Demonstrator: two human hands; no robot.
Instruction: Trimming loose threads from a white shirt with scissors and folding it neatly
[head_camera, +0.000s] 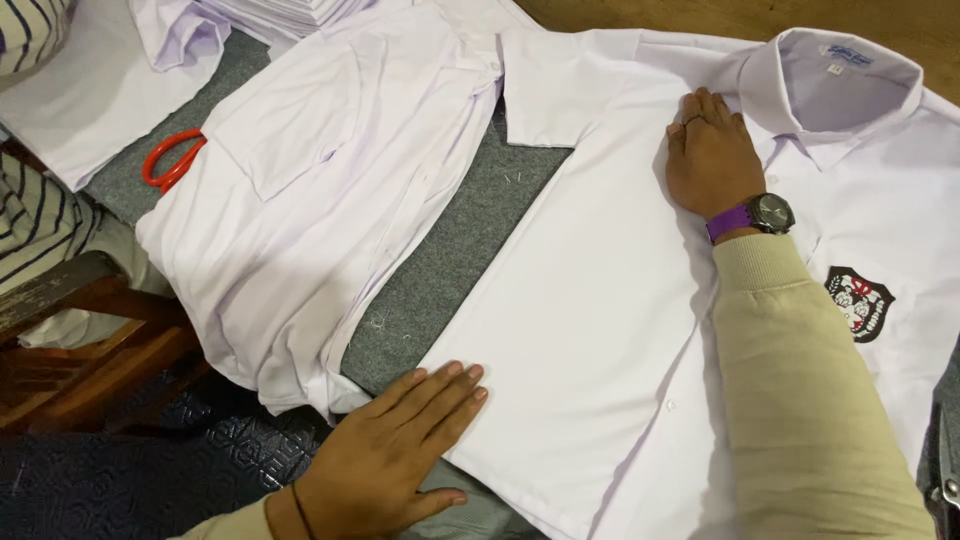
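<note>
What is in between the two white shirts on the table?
Between the spread shirt and the folded shirt, the head view shows a bare strip of grey cloth.

A strip of bare grey felt table cover (460, 250) runs open between the flat white school shirt (600, 300) and the heap of white shirts (320, 190), wide enough for a hand to pass. Orange scissors (170, 160) lie tucked against the heap's far-left side. A stack of folded shirts (285, 12) blocks the far edge. A wooden chair (80, 330) crowds the near-left corner.
</note>
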